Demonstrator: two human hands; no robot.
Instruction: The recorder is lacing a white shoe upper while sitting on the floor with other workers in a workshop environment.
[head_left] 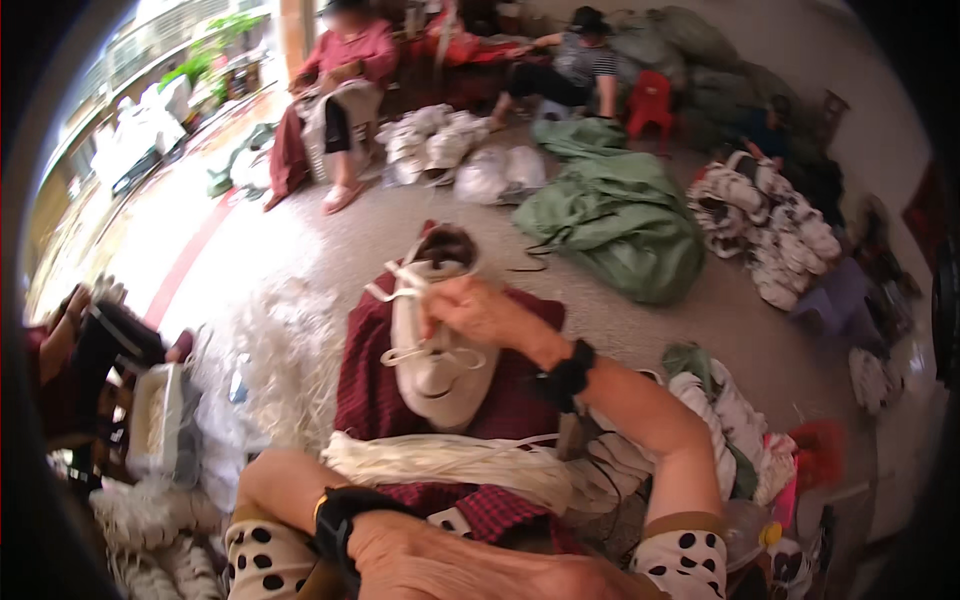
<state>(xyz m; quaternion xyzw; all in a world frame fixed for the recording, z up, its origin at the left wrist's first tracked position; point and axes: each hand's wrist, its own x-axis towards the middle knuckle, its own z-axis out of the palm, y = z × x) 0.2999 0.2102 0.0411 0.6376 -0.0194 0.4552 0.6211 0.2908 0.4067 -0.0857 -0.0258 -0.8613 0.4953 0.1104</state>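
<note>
A cream lace-up shoe (pixel 445 390) lies on the dark red cloth (pixel 365 370) over my lap, its toe toward me and its dark lining showing at the far end. My right hand (pixel 475 312) is over the middle of the shoe, fingers closed in a pinch at the lacing. Loose loops of white shoelace (pixel 405 290) stick out on both sides of it. Close to the camera, my left hand (pixel 480 565) reaches across the lower edge; its fingers are not clear. A bundle of cream laces (pixel 450 465) lies across my lap between the shoe and my left hand.
Clear plastic and loose strands (pixel 270 350) lie left, beside a white bin (pixel 155 420). A green sack (pixel 620 220) sits ahead. Shoe piles (pixel 770 225) stand at right and far back. Other people sit around, one in a red top (pixel 365 55). Cloths (pixel 700 400) lie right.
</note>
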